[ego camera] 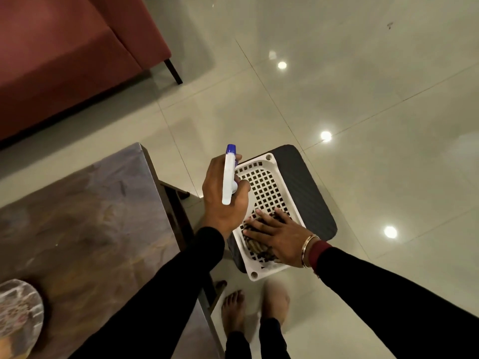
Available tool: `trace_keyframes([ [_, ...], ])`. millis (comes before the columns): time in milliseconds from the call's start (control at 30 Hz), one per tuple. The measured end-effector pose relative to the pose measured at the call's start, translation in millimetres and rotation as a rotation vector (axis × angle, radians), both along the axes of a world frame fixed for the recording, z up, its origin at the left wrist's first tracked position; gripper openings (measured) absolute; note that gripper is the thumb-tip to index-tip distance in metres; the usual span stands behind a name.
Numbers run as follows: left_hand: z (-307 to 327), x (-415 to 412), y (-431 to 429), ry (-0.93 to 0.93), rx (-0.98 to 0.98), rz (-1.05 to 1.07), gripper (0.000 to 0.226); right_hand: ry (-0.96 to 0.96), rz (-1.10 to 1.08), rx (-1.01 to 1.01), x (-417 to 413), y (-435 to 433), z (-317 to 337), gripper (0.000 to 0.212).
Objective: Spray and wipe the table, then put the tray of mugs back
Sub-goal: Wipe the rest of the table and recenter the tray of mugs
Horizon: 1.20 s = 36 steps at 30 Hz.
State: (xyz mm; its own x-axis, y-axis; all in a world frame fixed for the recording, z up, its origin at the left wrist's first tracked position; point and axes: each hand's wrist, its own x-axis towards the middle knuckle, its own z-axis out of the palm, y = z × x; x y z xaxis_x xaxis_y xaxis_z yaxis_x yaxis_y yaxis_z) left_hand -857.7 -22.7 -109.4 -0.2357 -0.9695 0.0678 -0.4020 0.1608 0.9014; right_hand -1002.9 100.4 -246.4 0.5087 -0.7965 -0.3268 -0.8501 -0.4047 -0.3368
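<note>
gripping a white spray bottle (229, 180) with a blue nozzle tip, the left hand (225, 195) is holding it just above the centre of the frame, fingers curled tight around the neck and the nozzle pointing toward the top of the frame. the right hand (278, 235) is lying flat with fingers spread on a dark patterned cloth (255, 246), pressing on it rather than closing around it. the cloth is sitting in the near end of a white perforated basket (270, 174), and the basket is resting on a dark stool (315, 193) right of centre. a gold bangle (307, 248) is showing on the right wrist, just above a black sleeve with a maroon cuff. the brown marbled table (85, 216) is filling the lower left of the frame, beside the stool but apart from it. a round marbled object (18, 309), possibly a plate, is lying at the table's lower left edge, too blurred to name. a red sofa (64, 53) is occupying the upper left. two bare feet (233, 310) are standing on the glossy tiled floor (363, 86) at the bottom centre.
</note>
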Motion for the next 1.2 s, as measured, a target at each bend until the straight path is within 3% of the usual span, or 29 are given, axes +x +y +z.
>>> trace_keyframes([
  [367,-26.3,-40.1,-11.3,-0.084,0.047,-0.021,0.045,-0.022,0.067,-0.049,-9.3,-9.3,-3.5,0.075],
  [667,-42.1,-41.9,-15.1,-0.042,0.057,0.025,0.043,-0.018,0.035,-0.052,-6.6,-6.6,-4.8,0.074],
  [933,-54.9,-33.9,-8.8,-0.043,0.138,-0.048,0.071,-0.002,0.036,-0.098,-6.5,-8.3,1.9,0.072],
  [1200,-42.2,-0.7,-3.7,-0.101,0.239,-0.125,0.116,0.056,0.06,-0.032,-5.5,-5.8,6.5,0.07],
])
